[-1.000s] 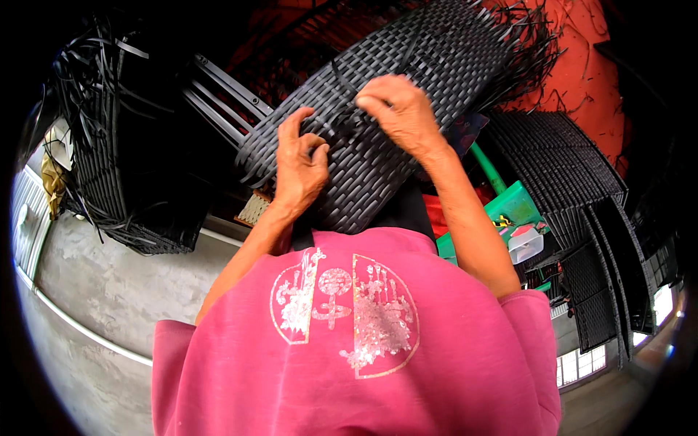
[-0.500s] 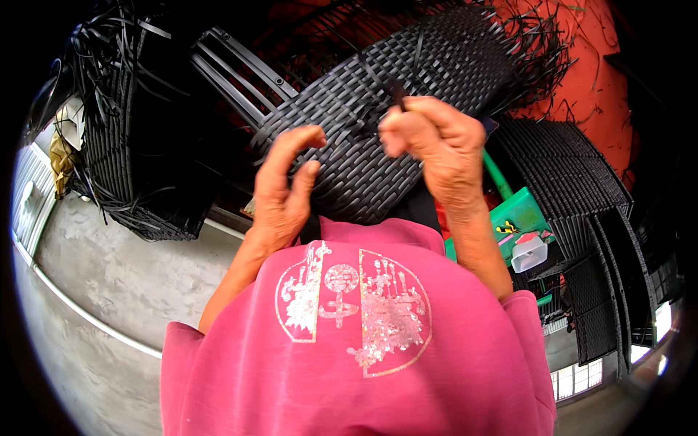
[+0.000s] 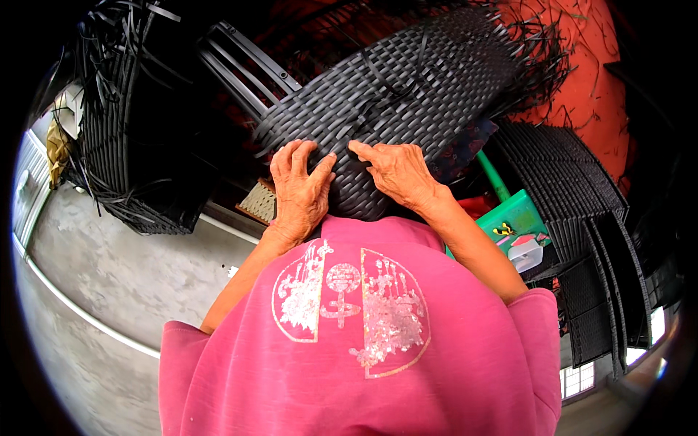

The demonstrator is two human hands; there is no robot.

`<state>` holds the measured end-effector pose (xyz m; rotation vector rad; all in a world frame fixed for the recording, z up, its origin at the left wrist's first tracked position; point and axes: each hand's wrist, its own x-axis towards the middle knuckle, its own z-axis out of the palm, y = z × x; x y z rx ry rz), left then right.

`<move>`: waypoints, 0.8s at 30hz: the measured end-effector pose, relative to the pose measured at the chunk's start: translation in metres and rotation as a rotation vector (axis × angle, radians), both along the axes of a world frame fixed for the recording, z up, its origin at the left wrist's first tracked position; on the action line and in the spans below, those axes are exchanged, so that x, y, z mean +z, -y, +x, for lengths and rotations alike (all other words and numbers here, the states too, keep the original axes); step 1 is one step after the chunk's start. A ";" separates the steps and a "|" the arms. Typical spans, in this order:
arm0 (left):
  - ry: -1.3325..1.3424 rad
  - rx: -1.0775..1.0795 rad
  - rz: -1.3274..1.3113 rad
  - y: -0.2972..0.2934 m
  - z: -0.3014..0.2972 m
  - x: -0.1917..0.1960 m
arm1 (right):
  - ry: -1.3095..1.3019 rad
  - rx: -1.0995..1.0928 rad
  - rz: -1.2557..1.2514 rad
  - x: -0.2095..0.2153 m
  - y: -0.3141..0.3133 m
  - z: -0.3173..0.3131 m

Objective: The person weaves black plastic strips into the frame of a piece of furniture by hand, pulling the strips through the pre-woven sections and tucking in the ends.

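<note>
In front of me lies a curved panel woven from flat black strips (image 3: 429, 87). My left hand (image 3: 299, 190) rests at its near edge, fingers bent and apart, thumb pointing at the weave. To its right is my right hand (image 3: 404, 173), index finger stretched onto the weave and the other fingers curled under. I see no strip in either hand. A short loose black strip end (image 3: 345, 134) sticks up just beyond the two hands. Longer loose strips (image 3: 378, 71) lie across the panel farther away. What the curled fingers of my right hand touch is hidden.
Metal frame bars (image 3: 251, 62) jut out at the panel's far left. Another woven black piece with loose ends (image 3: 145, 189) stands at left. On the right are a green tray (image 3: 525, 211) with a white cup (image 3: 525, 256) and a stack of woven black pieces (image 3: 574, 174).
My right hand has come down and left from above the panel, where it held up a dark strip, to the weave. My left hand has shifted slightly right and down, near it.
</note>
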<state>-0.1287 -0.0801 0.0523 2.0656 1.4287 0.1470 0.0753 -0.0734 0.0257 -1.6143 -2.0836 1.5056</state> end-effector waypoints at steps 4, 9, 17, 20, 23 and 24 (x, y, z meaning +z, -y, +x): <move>0.023 0.031 -0.002 0.002 -0.002 0.000 | -0.102 -0.207 0.145 -0.003 -0.001 -0.009; 0.048 0.065 -0.007 0.004 -0.005 0.000 | -0.126 -0.099 0.115 -0.006 -0.002 -0.011; 0.059 0.158 -0.002 0.006 -0.007 -0.003 | -0.093 -0.072 0.046 -0.006 -0.006 -0.010; 0.009 0.413 -0.010 0.006 -0.012 -0.006 | -0.141 -0.168 0.054 -0.012 -0.002 -0.011; 0.071 0.611 -0.087 0.000 -0.021 -0.015 | -0.159 -0.183 0.006 -0.014 -0.003 -0.010; 0.088 0.701 -0.136 -0.003 -0.021 -0.017 | -0.158 -0.170 -0.019 -0.014 -0.004 -0.009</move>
